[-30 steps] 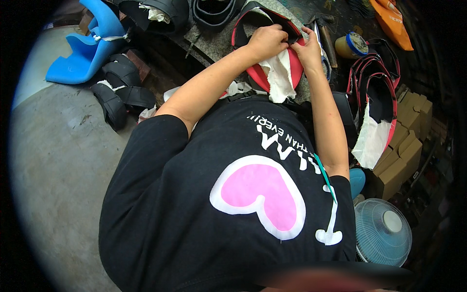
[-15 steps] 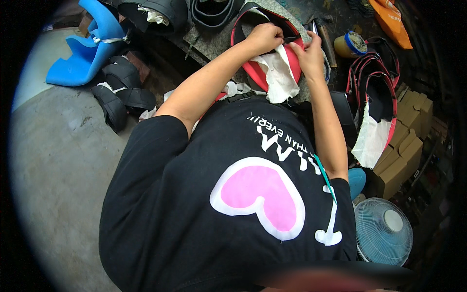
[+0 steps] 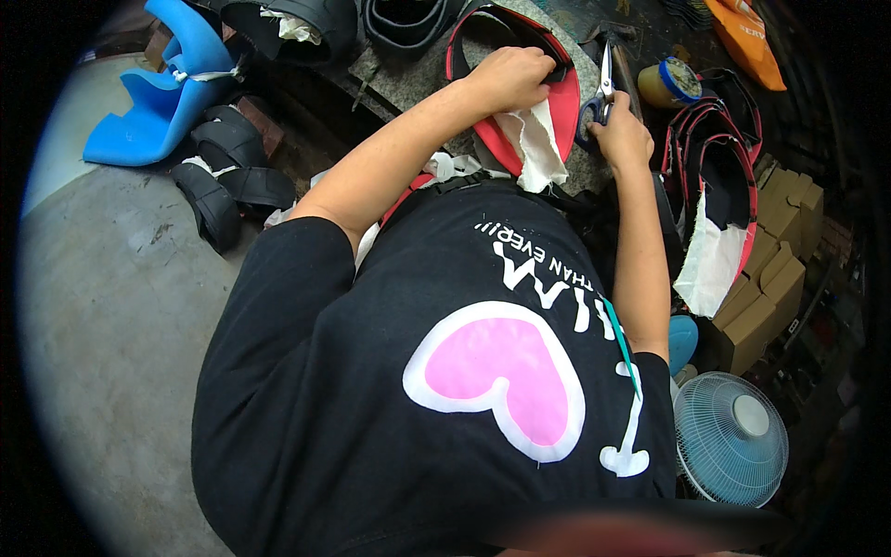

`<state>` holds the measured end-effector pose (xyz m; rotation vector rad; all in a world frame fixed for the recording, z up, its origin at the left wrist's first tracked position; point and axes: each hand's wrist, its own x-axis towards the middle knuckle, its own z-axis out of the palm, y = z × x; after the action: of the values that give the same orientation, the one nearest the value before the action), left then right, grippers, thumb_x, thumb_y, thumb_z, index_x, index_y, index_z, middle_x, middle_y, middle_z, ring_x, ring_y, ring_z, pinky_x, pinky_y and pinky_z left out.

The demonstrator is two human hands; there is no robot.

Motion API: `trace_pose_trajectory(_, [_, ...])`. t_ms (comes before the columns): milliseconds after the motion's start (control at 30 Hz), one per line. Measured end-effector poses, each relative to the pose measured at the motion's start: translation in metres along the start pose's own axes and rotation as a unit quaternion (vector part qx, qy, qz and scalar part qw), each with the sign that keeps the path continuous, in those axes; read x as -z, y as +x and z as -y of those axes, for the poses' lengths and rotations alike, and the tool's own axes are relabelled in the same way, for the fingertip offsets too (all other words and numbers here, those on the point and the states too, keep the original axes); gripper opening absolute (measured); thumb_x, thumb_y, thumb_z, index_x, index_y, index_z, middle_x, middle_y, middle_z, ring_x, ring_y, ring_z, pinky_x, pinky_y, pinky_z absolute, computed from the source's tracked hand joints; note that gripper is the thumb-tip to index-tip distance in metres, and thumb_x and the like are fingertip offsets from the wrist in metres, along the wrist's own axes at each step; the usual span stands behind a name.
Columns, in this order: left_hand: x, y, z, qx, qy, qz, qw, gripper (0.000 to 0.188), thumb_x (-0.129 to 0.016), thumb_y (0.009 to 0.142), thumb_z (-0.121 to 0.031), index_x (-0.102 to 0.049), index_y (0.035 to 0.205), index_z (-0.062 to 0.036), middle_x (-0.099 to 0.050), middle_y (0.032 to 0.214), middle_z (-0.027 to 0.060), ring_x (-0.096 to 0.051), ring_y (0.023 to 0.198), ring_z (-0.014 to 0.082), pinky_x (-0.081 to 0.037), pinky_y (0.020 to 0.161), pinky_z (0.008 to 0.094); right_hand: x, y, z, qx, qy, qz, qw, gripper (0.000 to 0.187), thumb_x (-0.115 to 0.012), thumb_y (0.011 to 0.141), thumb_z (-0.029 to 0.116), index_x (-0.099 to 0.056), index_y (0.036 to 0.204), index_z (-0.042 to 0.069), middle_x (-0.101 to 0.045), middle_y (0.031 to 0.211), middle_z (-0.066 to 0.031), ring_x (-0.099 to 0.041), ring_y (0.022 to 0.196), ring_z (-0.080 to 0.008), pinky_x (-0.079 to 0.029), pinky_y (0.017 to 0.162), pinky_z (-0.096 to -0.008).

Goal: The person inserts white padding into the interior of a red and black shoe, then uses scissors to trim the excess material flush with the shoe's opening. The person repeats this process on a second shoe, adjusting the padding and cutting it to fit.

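Observation:
On the grey stone slab [image 3: 396, 72] lies a red and black curved piece [image 3: 562, 97], which looks like a shoe upper. White frayed cloth [image 3: 538, 153] hangs from it toward me. My left hand [image 3: 516, 78] is closed on the piece's edge, its fingertips partly hidden. To its right, my right hand [image 3: 626, 139] has its fingers around the handles of a pair of scissors [image 3: 606, 85]. The scissors' blades point away from me, apart from the red piece.
Several similar red and black pieces [image 3: 708, 119] are stacked at the right, beside cardboard boxes [image 3: 766, 297]. A jar [image 3: 670, 84] stands beyond my right hand. Black shoe-like pieces [image 3: 232, 176] and a blue foam piece [image 3: 153, 116] are at the left. A fan [image 3: 733, 436] stands lower right.
My right hand has left the red piece, moved right and down, and taken hold of the scissors. My left hand has shifted slightly right, still on the piece.

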<state>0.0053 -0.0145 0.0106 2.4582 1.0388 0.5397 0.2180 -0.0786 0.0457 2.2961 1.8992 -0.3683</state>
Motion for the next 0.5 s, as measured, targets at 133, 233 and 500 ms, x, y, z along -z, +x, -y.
trace_pose_trajectory(133, [-0.001, 0.006, 0.005, 0.006, 0.034, 0.040, 0.999, 0.023, -0.065, 0.079, -0.012, -0.063, 0.100, -0.0033, -0.065, 0.097, 0.0148, -0.065, 0.093, 0.0342, -0.053, 0.082, 0.0432, 0.012, -0.002, -0.016, -0.061, 0.194, -0.014, 0.979, 0.058, -0.066, 0.079, 0.021, -0.046, 0.132, 0.011, -0.068, 0.089, -0.0143, -0.069, 0.084, -0.0285, -0.052, 0.077, -0.0374])
trace_pose_trajectory(233, [-0.002, 0.007, 0.011, 0.007, 0.006, 0.015, 1.000, 0.022, -0.065, 0.080, -0.012, -0.063, 0.100, -0.0034, -0.065, 0.098, 0.0141, -0.065, 0.092, 0.0339, -0.053, 0.082, 0.0429, 0.027, -0.030, -0.024, 0.010, 0.528, -0.005, 0.849, 0.050, -0.063, 0.078, 0.000, -0.047, 0.125, 0.006, -0.064, 0.093, -0.0081, -0.060, 0.076, -0.0121, -0.047, 0.068, -0.0252])
trace_pose_trajectory(500, [0.006, 0.003, 0.013, -0.009, 0.023, -0.047, 0.999, 0.018, -0.064, 0.079, -0.011, -0.063, 0.097, -0.0077, -0.063, 0.098, 0.0085, -0.064, 0.094, 0.0298, -0.053, 0.079, 0.0410, 0.076, -0.114, 0.000, 0.087, 0.092, 0.038, 0.991, 0.047, -0.081, 0.072, 0.035, -0.053, 0.099, 0.009, -0.069, 0.085, -0.0138, -0.068, 0.080, -0.0369, -0.050, 0.067, -0.0449])
